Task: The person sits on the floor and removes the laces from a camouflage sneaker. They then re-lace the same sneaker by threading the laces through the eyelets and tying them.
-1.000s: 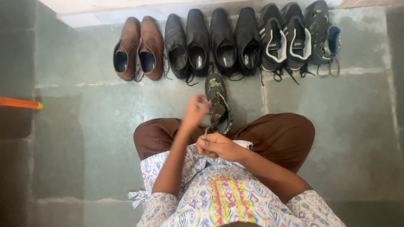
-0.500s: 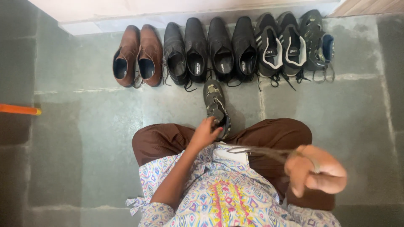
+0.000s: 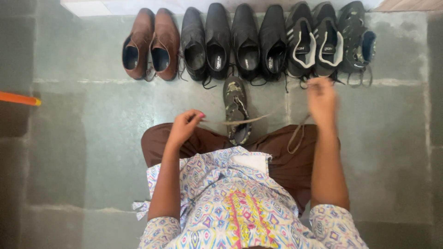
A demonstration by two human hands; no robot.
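Grey stone floor (image 3: 92, 138) — shoes (image 3: 240, 41) in a row

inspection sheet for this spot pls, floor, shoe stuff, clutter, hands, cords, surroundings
surface: grey stone floor with pale joints
job's things: camouflage shoe in front of the knees; shoelace stretched across above it
clutter: row of shoes beyond it, brown pair, two black pairs, striped sports pair, one dark sports shoe
grips: left hand pinches one lace end; right hand raised, blurred, holds the other
cables: nothing seen
surroundings: orange rod at left edge; pale step at top
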